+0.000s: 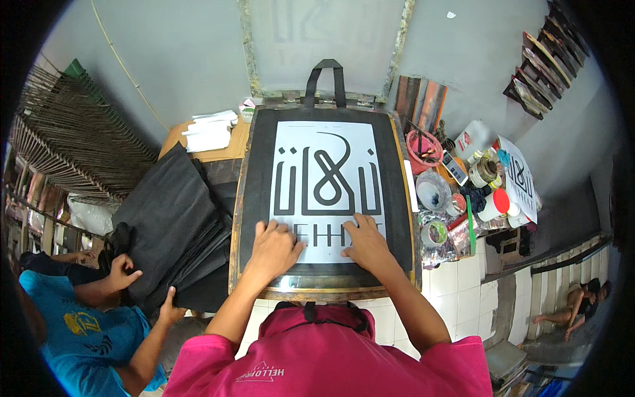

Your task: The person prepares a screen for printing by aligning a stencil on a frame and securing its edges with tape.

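Observation:
A white paper sheet [327, 175] with a black lettered design lies on a black fabric bag [395, 178]. The bag is spread flat on a wood-edged board [417, 264], its strap handle [325, 65] pointing away from me. My left hand [274, 248] rests at the sheet's lower left edge, fingers spread and slightly blurred. Across from it, my right hand [367, 246] presses the lower right part of the sheet with fingertips apart. Both hands hold nothing and partly cover the lower lettering.
A framed screen [324, 49] stands raised behind the board. At left, a co-worker in blue [86, 331] handles a stack of black bags [172, 225]. Paint tubs, including a pink bucket [423, 149], crowd the right side. Beyond the stack stands a drying rack [73, 132].

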### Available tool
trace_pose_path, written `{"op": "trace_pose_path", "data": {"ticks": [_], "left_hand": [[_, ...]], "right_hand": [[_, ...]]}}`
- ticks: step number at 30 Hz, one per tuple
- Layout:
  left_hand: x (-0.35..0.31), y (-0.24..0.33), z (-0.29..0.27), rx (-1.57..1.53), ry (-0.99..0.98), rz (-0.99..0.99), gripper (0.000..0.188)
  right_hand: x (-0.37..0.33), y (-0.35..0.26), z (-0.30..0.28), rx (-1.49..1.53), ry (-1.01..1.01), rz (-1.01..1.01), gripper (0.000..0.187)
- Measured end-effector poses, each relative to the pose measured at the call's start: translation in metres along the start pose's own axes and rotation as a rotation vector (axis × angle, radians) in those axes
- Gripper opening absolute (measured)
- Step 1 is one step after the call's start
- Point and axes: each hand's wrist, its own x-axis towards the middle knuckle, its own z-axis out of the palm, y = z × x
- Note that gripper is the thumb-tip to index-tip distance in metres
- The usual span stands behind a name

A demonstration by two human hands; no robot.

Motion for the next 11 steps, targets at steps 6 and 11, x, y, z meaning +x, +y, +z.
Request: {"op": "trace_pose_path", "data": {"ticks": [6, 11], "left_hand": [[0.123, 0.014, 0.05, -0.15, 0.236, 0.232, 0.04], [0.196, 0.026, 0.056, -0.075, 0.018, 0.159, 0.06]], "right_hand": [[0.002, -0.001, -0.003, -0.027, -0.02, 0.017, 0.072], [0.004, 0.005, 0.003, -0.017, -0.003, -0.021, 0.071]]}}
